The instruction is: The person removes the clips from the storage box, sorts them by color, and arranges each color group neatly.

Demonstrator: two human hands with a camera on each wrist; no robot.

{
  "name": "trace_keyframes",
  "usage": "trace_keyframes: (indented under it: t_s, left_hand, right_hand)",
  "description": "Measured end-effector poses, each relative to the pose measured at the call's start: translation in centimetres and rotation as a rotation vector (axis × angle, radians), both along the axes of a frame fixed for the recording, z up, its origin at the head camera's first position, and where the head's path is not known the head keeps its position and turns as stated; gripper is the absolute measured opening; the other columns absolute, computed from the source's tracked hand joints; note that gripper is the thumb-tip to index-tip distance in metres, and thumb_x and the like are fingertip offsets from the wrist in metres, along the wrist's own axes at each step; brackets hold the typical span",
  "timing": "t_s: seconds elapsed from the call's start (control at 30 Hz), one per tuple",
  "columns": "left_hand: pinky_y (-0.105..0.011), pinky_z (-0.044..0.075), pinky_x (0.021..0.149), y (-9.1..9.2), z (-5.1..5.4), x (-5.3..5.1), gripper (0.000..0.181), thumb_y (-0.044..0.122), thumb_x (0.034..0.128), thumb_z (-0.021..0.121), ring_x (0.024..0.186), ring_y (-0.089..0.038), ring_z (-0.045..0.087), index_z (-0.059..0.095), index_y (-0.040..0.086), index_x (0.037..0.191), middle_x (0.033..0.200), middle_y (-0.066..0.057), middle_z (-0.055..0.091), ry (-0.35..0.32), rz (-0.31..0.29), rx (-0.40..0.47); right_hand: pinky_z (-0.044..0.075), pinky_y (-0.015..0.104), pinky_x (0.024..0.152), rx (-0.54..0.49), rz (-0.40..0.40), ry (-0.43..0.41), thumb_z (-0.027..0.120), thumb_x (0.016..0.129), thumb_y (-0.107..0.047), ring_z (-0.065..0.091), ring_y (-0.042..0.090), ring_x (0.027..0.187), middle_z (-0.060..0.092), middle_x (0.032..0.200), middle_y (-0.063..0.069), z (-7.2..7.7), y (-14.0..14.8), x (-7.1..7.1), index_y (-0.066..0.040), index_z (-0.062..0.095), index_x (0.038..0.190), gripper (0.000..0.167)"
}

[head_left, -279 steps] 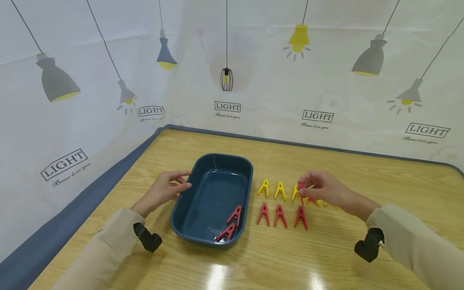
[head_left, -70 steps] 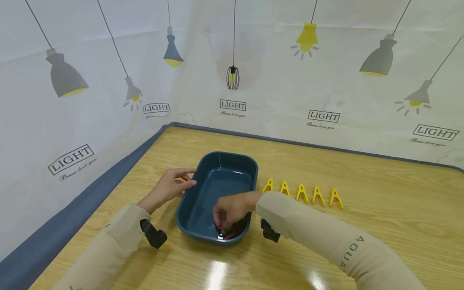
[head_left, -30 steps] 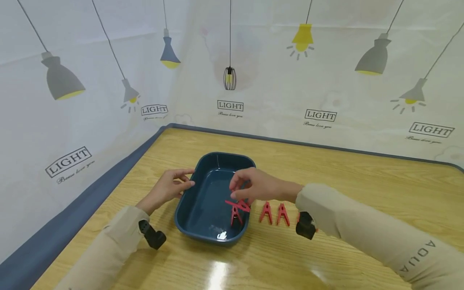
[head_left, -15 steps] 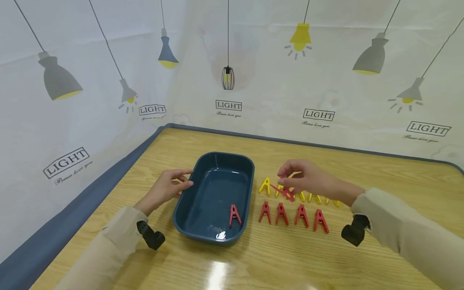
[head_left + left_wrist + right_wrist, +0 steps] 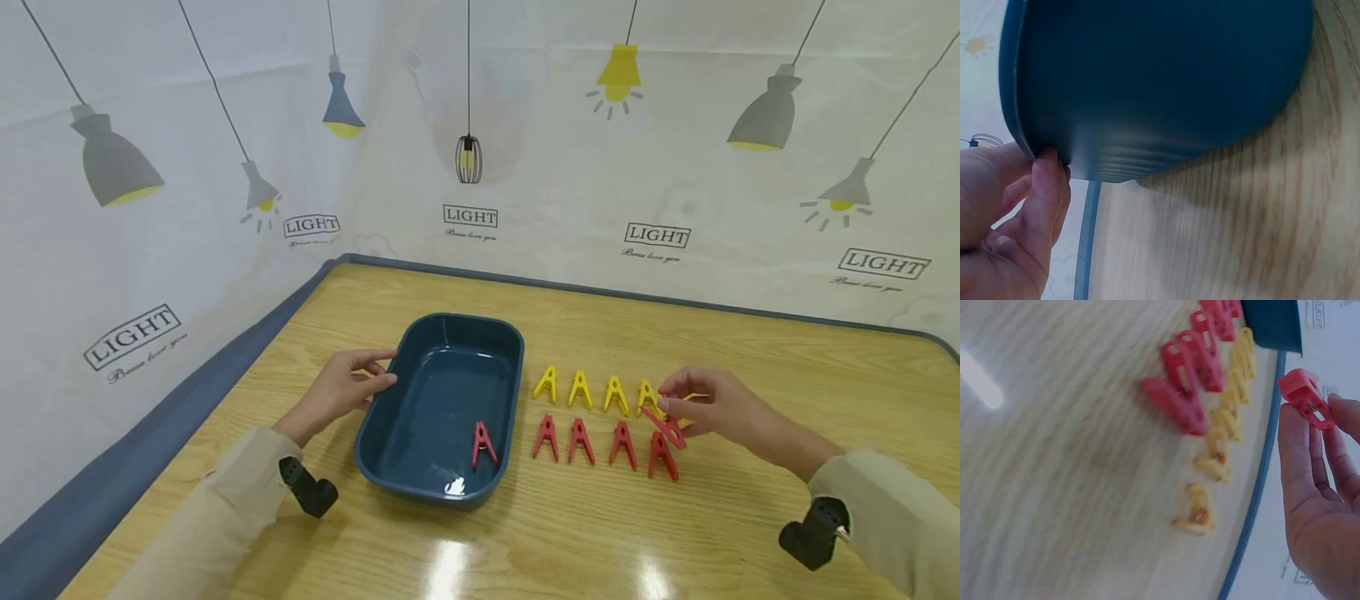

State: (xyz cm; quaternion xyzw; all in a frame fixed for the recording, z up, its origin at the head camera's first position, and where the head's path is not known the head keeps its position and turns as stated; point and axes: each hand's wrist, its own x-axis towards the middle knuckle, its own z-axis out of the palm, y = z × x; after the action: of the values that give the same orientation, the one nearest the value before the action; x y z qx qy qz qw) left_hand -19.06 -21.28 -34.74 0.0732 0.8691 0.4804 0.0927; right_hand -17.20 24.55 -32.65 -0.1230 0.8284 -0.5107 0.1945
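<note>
My right hand pinches a red clothespin by one end, just above the right end of a row of red clothespins. In the right wrist view this held clothespin sits between thumb and fingertips, off the table. My left hand holds the left rim of a dark blue rectangular tray. Seen in the left wrist view, fingers lie against the tray's outer wall. One red clothespin lies inside the tray, near its front right corner.
Behind the red row stands a row of yellow clothespins, partly covered by my right hand in the head view. The wooden table ends at a blue edging before a printed cloth backdrop.
Over the last second my right hand has carried the red clothespin out from above the tray, rightward to the end of the red row. The left hand stays at the tray's rim.
</note>
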Motion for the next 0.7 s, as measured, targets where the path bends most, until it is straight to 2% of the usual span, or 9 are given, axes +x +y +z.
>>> trace_keyframes:
  t_s: [0.2,0.47,0.7]
  left_hand:
    - [-0.031,0.050,0.056,0.1,-0.2,-0.1,0.046,0.017,0.0866,0.058,0.072,-0.016,0.061,0.046,0.004,0.129,0.090,-0.012,0.056,0.000,0.001,-0.008]
    - [-0.031,0.050,0.055,0.1,0.1,0.0,0.046,0.017,0.0865,0.058,0.071,-0.016,0.060,0.046,0.003,0.128,0.090,-0.013,0.056,-0.004,-0.001,0.001]
    - [-0.031,0.050,0.056,0.0,0.1,0.0,0.046,0.017,0.0868,0.058,0.071,-0.017,0.061,0.046,0.004,0.129,0.090,-0.014,0.056,-0.005,0.000,-0.008]
  right_hand:
    - [0.051,0.035,0.067,-0.004,-0.042,-0.009,0.054,0.089,-0.018,0.059,0.017,0.076,0.052,0.092,0.019,-1.6,2.2,1.0,0.011,0.045,0.104,0.034]
    - [0.051,0.032,0.066,0.037,-0.099,-0.031,0.055,0.089,-0.018,0.059,0.013,0.076,0.054,0.089,0.011,-3.7,3.9,1.4,0.010,0.047,0.103,0.033]
    - [0.051,0.029,0.066,0.102,-0.160,-0.063,0.058,0.086,-0.023,0.059,0.012,0.076,0.055,0.087,0.009,-4.3,4.4,1.7,0.009,0.050,0.101,0.036]
